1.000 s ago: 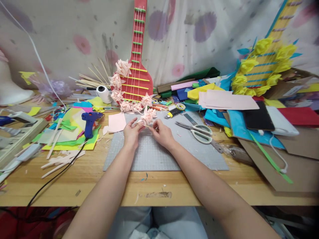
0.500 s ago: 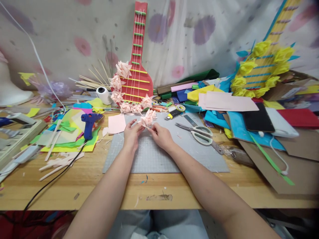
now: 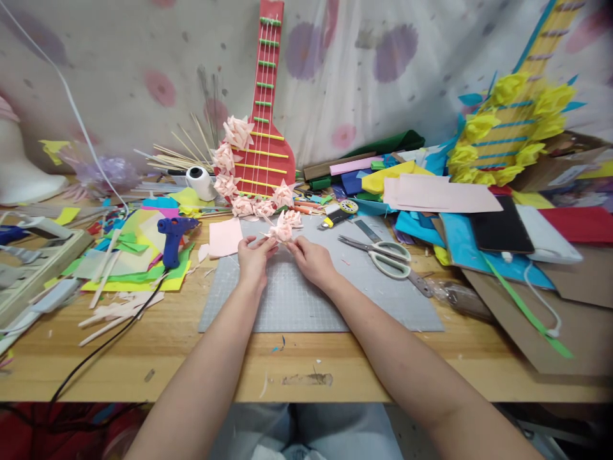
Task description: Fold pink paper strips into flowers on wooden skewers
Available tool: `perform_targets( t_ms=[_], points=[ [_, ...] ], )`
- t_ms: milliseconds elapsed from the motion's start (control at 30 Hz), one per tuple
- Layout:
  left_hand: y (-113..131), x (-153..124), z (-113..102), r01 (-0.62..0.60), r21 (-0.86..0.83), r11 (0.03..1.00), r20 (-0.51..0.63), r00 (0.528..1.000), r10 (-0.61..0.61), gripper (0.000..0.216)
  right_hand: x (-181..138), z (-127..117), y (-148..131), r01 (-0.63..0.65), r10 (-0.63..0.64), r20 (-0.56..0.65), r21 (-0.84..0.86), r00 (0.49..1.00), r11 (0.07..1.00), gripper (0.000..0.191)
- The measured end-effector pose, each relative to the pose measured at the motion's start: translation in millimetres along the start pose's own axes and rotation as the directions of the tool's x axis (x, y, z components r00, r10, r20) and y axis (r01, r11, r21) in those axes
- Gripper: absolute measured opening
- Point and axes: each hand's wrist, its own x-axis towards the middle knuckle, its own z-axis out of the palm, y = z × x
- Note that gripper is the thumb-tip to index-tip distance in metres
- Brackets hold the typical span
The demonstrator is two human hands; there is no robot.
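Observation:
Both hands meet over the grey cutting mat (image 3: 306,306) around a pink paper flower (image 3: 283,229). My left hand (image 3: 255,260) pinches it from the left, its fingertips at the flower's base. From the right, my right hand (image 3: 310,260) grips the same flower between thumb and forefinger. Behind them a red paper guitar (image 3: 263,153) leans upright, with pink paper flowers (image 3: 237,133) along its left side and bottom edge. A square of pink paper (image 3: 226,238) lies left of my hands. Scissors (image 3: 383,253) rest to the right on the mat.
A blue glue gun (image 3: 173,241) stands on coloured paper at left, its black cord running to the table edge. A utility knife (image 3: 338,216) lies behind the mat. Paper sheets, a black phone-like slab (image 3: 500,227) and cardboard (image 3: 522,319) crowd the right. A yellow-flowered guitar (image 3: 502,134) stands behind.
The pink flower has turned slightly in my fingers, so more of its petals face me. My hands stay in nearly the same place. The view has shifted a little.

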Motion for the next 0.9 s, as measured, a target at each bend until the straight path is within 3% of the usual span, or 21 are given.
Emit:
perform_targets(
  t_ms=[333, 500, 900],
  points=[
    [-2.8, 0.7, 0.3, -0.058, -0.034, 0.998, -0.017, 0.998, 0.057, 0.046, -0.7, -2.2, -3.8, 0.018, -0.018, -0.013, 0.032, 1.0, 0.999, 0.023],
    [-3.5, -0.4, 0.4, -0.041, -0.05, 0.998, 0.034, 0.998, 0.043, 0.046, 0.8, -3.4, -3.4, 0.003, -0.003, -0.001, 0.008, 1.0, 1.0, 0.023],
    [-1.4, -1.1, 1.1, -0.028, -0.079, 0.996, 0.02, 0.999, 0.03, 0.044, 2.1, -5.1, -4.3, -0.005, 0.007, 0.036, -0.058, 0.999, 0.998, 0.024]
  ],
)
